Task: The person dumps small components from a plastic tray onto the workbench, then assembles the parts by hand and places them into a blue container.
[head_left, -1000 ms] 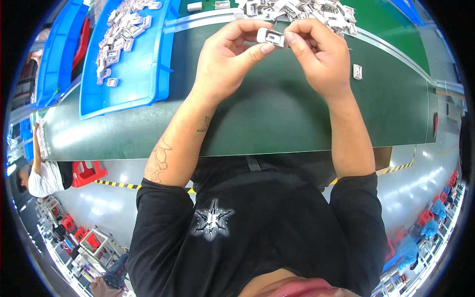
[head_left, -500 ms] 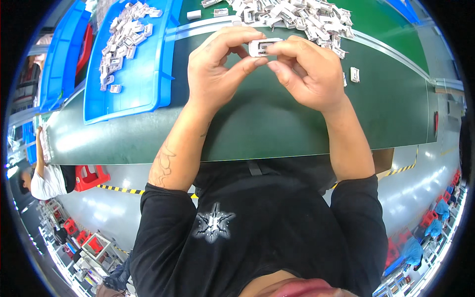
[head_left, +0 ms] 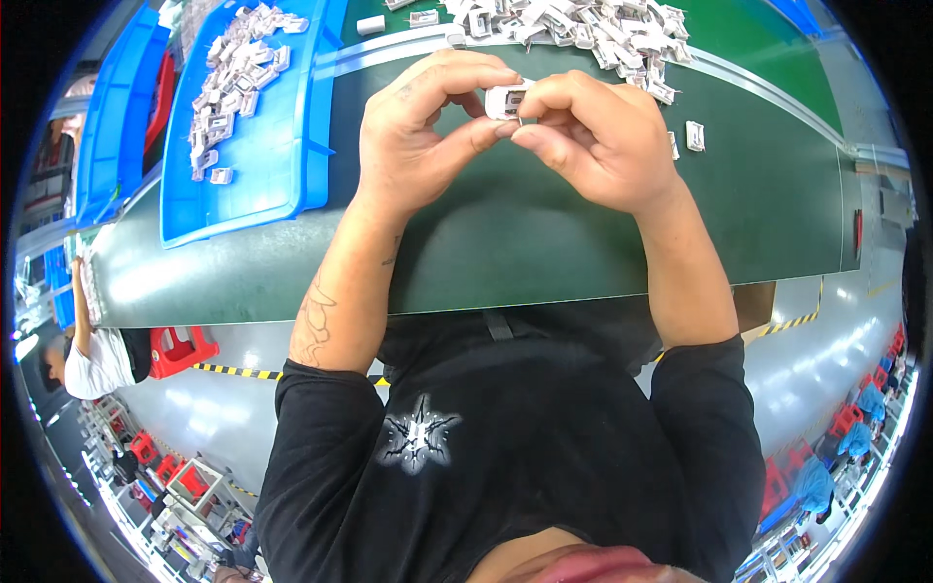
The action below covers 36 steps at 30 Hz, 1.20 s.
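Observation:
Between thumb and fingertips, my left hand pinches a small white plastic housing with a dark slot in its face. My right hand is closed at the housing's right end, its thumb and index finger drawn together there. A thin pin or wire shows beside the right fingertips; the fingers hide part of the housing. Beyond both hands lies a heap of similar white housings. Two loose ones, one of them this white housing, lie right of my right hand.
A blue tray holding several white housings stands to the left on the green table. A metal rail crosses the table beyond my hands. Another person is at the far left, near a red stool.
The housing has turned and shifted slightly towards me and to the left. My right thumb and index finger have drawn closer together at its right end.

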### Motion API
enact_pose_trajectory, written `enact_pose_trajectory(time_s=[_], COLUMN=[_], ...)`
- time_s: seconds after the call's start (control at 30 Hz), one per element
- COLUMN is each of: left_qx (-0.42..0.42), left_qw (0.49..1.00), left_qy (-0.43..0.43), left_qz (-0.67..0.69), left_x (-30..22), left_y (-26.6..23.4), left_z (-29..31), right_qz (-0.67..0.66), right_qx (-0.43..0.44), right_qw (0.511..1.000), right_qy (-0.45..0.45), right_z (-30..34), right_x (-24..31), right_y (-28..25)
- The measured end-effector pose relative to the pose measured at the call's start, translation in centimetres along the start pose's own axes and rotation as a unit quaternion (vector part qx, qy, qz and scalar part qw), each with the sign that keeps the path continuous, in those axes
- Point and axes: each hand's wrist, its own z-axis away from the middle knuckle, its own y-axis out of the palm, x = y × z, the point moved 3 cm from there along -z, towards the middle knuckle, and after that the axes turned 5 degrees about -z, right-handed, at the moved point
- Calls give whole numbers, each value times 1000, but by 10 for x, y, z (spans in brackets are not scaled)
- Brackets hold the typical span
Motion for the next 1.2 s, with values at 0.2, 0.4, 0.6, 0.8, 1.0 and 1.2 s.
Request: enact_pose_trajectory(time_s=[0.2, 0.4, 0.6, 0.8, 1.0, 1.2], left_qx=[-18, -92, -102, -300, -113, 68], left_qw=[999, 956, 956, 778, 870, 954], left_qy=[-20, -117, -124, -222, -80, -286], left_qz=[47, 251, 244, 505, 474, 58], left_x=[0, 12, 7, 14, 27, 12], left_y=[4, -3, -11, -32, 2, 4], left_z=[1, 12, 0, 0, -5, 7], right_qz=[0, -104, 46, 112, 192, 193], right_qx=[-22, -126, -13, 188, 353, 345], right_qw=[999, 983, 990, 948, 859, 882], right_qy=[39, 86, 129, 229, 317, 258], right_z=[6, 4, 1, 4, 26, 21], right_x=[-7, -17, -25, -33, -19, -23], right_y=[-2, -5, 8, -18, -17, -9])
